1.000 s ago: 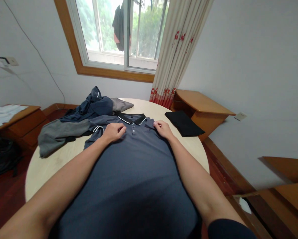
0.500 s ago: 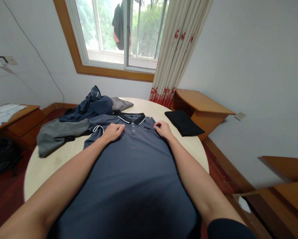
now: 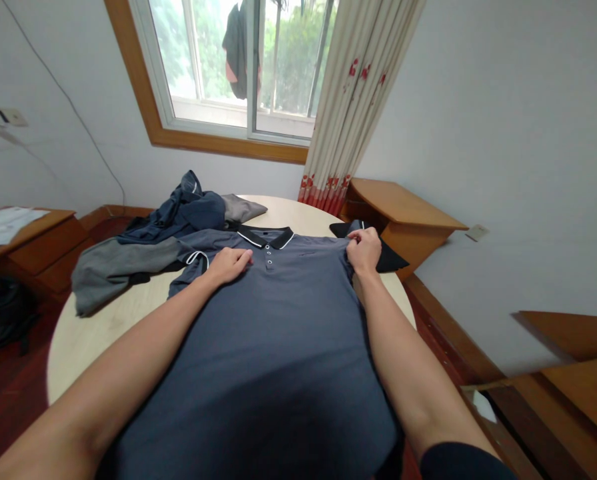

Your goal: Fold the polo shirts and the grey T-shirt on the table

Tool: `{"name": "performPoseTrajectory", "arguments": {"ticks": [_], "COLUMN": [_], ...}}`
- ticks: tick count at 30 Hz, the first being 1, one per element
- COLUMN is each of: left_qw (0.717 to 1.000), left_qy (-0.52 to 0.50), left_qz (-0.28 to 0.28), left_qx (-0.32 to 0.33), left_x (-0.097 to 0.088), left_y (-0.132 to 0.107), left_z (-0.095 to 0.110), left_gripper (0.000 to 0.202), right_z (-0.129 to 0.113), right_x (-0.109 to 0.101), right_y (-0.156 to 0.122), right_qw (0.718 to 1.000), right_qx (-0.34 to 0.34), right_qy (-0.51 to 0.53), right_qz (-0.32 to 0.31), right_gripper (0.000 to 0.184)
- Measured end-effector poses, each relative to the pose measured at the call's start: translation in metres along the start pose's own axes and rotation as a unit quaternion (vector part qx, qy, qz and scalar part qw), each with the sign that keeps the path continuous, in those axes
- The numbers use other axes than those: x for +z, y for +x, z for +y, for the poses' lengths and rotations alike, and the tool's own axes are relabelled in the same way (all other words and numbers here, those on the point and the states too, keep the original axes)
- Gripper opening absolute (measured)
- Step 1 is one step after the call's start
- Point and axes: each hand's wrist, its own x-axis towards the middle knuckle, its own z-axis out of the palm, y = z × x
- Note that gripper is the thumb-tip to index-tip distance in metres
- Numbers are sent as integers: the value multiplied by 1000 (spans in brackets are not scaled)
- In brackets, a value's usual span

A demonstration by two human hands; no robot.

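Note:
A dark grey polo shirt [image 3: 288,313] is spread front side up, its black, white-edged collar [image 3: 266,237] facing the window. My left hand [image 3: 230,265] is on the shirt's chest, left of the buttons, with its fingers closed together on the cloth. At the right shoulder, my right hand [image 3: 365,249] grips the fabric near the sleeve, which is stretched out to the right. A bit of white-edged sleeve shows beyond its fingers. The left sleeve [image 3: 191,270] lies bunched beside my left wrist.
A round pale table [image 3: 98,330] carries the clothes. To the left lie a grey-green garment [image 3: 123,270], a navy garment [image 3: 183,210] and a folded grey one [image 3: 243,209]. A folded black cloth [image 3: 391,257] sits behind my right hand. A wooden cabinet [image 3: 408,207] stands beyond the right edge.
My right hand has moved outward to the right, drawing the shoulder and sleeve with it. The cloth there is flatter, and a small chest mark shows. My left hand has stayed in place.

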Motion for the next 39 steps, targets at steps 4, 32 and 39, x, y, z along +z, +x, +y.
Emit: {"name": "performPoseTrajectory", "arguments": {"ticks": [4, 32, 39], "left_qw": [998, 968, 965], "left_qy": [64, 223, 227], "left_qz": [1, -86, -99], "left_qx": [16, -82, -86], "left_x": [3, 7, 5], "left_y": [1, 3, 2], "left_z": [1, 0, 2], "left_gripper": [51, 70, 73], "right_z": [5, 2, -53], "right_x": [-5, -8, 27], "right_y": [0, -1, -30], "right_qw": [992, 985, 927], "right_qx": [59, 4, -175], "right_qy": [-102, -161, -81], "right_qz": [-46, -70, -321], "right_gripper": [31, 41, 55]}}
